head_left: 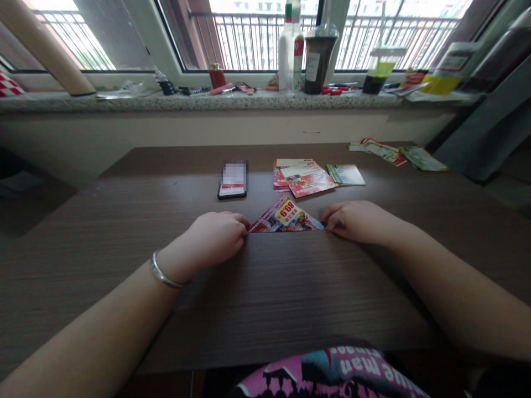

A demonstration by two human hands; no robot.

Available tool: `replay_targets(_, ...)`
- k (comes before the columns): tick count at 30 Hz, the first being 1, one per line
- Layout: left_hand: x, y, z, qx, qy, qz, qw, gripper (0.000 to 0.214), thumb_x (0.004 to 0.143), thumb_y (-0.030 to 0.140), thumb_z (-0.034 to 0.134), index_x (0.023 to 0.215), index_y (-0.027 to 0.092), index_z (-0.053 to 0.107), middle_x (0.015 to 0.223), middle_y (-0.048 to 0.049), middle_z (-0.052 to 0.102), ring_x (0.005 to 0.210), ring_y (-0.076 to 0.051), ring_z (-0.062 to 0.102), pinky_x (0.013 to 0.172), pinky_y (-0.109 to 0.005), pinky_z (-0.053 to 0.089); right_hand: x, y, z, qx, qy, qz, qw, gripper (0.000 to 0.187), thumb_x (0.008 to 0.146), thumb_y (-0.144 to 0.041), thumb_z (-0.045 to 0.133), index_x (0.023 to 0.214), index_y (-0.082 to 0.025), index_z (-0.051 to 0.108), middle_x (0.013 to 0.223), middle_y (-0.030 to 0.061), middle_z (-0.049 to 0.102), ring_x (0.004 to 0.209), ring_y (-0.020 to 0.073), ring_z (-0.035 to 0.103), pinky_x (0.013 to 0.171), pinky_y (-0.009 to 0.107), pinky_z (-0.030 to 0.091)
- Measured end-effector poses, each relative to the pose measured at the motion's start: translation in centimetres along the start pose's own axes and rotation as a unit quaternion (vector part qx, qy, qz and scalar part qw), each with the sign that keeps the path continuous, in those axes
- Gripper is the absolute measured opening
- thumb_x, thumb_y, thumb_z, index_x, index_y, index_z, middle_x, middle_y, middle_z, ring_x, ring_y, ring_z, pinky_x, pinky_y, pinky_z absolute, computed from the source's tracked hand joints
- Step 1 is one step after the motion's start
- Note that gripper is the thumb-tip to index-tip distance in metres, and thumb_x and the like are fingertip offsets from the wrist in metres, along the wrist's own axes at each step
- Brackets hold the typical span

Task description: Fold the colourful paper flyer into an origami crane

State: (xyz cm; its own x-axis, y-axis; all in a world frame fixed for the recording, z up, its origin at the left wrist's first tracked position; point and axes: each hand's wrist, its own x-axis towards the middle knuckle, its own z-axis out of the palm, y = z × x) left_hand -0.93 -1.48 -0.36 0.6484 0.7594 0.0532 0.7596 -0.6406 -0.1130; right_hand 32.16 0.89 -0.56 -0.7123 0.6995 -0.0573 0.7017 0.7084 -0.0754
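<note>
A colourful printed sheet of paper (286, 216), folded into a triangle, lies on the dark wood table (290, 298) with its long straight edge toward me. My left hand (218, 236) pinches its left corner; a silver bangle is on that wrist. At the right corner, my right hand (350, 221) has its fingers curled and closed on the paper's tip. Both hands rest low at the tabletop. The fingertips are partly hidden behind the knuckles.
Beyond the paper lie a smartphone (233, 179), a pile of red printed leaflets (311, 179) and green-and-white leaflets (348, 174). More leaflets (385, 152) sit at the far right. Bottles (286, 58), a dark lidded cup (317, 63) and small items line the granite windowsill (186, 103).
</note>
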Motion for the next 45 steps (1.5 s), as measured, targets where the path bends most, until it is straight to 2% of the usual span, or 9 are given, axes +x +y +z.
replay_targets(2,0.1,0.3,-0.5,0.014,-0.081,-0.017,0.996,0.03,0.083,0.02,0.046,0.095,0.022,0.074,0.108,-0.0029,0.071,0.091,-0.02,0.069,0.082,-0.03,0.052,0.0,-0.2,-0.2,0.002,-0.009,0.007,1.0,0.02,0.079,-0.016,0.058,0.079,-0.027,0.075,0.107,-0.0039,0.072,0.084,0.0155,0.066,0.066,0.026,0.044)
replay_targets(5,0.3,0.6,-1.0,0.019,-0.103,-0.035,0.994,0.032,0.086,0.021,0.042,0.094,0.02,0.073,0.109,-0.0044,0.07,0.094,-0.022,0.068,0.084,-0.032,0.052,0.2,-0.6,-0.4,-0.011,-0.01,0.025,1.0,0.019,0.08,-0.017,0.055,0.08,-0.024,0.072,0.102,-0.0011,0.072,0.084,0.0171,0.066,0.065,0.026,0.042)
replay_targets(10,0.4,0.8,-1.0,0.035,-0.088,-0.055,0.994,0.03,0.088,0.022,0.04,0.086,0.018,0.069,0.097,-0.0073,0.07,0.086,-0.022,0.067,0.078,-0.032,0.051,0.4,-0.9,-0.3,-0.018,0.015,0.064,0.998,0.015,0.085,-0.027,0.053,0.091,-0.022,0.067,0.09,0.0029,0.071,0.078,0.0193,0.064,0.064,0.028,0.041)
replay_targets(14,0.4,1.1,-0.6,0.033,-0.057,-0.087,0.994,0.027,0.09,0.027,0.04,0.083,0.018,0.065,0.089,-0.0074,0.069,0.081,-0.022,0.066,0.073,-0.031,0.05,0.7,-0.9,0.3,0.023,0.047,0.092,0.994,0.034,0.089,-0.042,0.054,0.115,-0.022,0.063,0.097,0.0055,0.071,0.084,0.021,0.065,0.068,0.03,0.043)
replay_targets(17,0.6,1.1,-0.1,0.001,-0.017,-0.12,0.993,0.027,0.092,0.032,0.042,0.101,0.018,0.062,0.094,-0.0078,0.069,0.086,-0.022,0.066,0.075,-0.032,0.051,0.9,-0.9,0.8,0.044,0.06,0.086,0.994,0.044,0.089,-0.049,0.052,0.125,-0.024,0.059,0.102,0.0057,0.07,0.086,0.0212,0.064,0.071,0.031,0.045)
replay_targets(20,0.8,1.0,0.6,-0.045,0.018,-0.106,0.993,0.036,0.091,0.036,0.046,0.12,0.017,0.056,0.109,-0.0094,0.066,0.098,-0.024,0.064,0.085,-0.035,0.051,1.1,-1.0,1.3,0.055,0.074,0.076,0.993,0.046,0.088,-0.046,0.056,0.129,-0.025,0.057,0.11,0.006,0.067,0.093,0.0224,0.063,0.076,0.033,0.047)
replay_targets(33,3.2,1.7,2.3,-0.15,0.116,-0.047,0.981,0.021,0.087,0.026,0.059,0.107,0.017,0.06,0.101,-0.007,0.065,0.09,-0.022,0.06,0.08,-0.035,0.05,1.7,0.1,1.6,0.106,0.159,-0.016,0.981,0.014,0.088,-0.022,0.057,0.099,-0.02,0.064,0.099,0.0064,0.067,0.094,0.021,0.061,0.083,0.037,0.049)
replay_targets(39,3.5,1.0,3.0,-0.118,0.218,0.028,0.968,0.012,0.087,0.016,0.056,0.092,0.02,0.066,0.099,-0.0041,0.069,0.093,-0.02,0.059,0.087,-0.036,0.047,2.0,0.6,2.4,0.103,0.221,-0.082,0.966,0.009,0.088,-0.017,0.056,0.092,-0.019,0.064,0.096,0.0057,0.069,0.091,0.019,0.062,0.083,0.035,0.049)
replay_targets(45,2.9,1.2,3.0,-0.089,0.17,0.064,0.979,0.021,0.088,0.021,0.055,0.105,0.027,0.067,0.11,-0.0005,0.069,0.101,-0.023,0.06,0.09,-0.04,0.045,2.2,-0.2,2.4,0.047,0.19,-0.094,0.976,0.013,0.091,-0.02,0.053,0.09,-0.018,0.066,0.093,0.0059,0.07,0.087,0.0202,0.063,0.08,0.037,0.05)
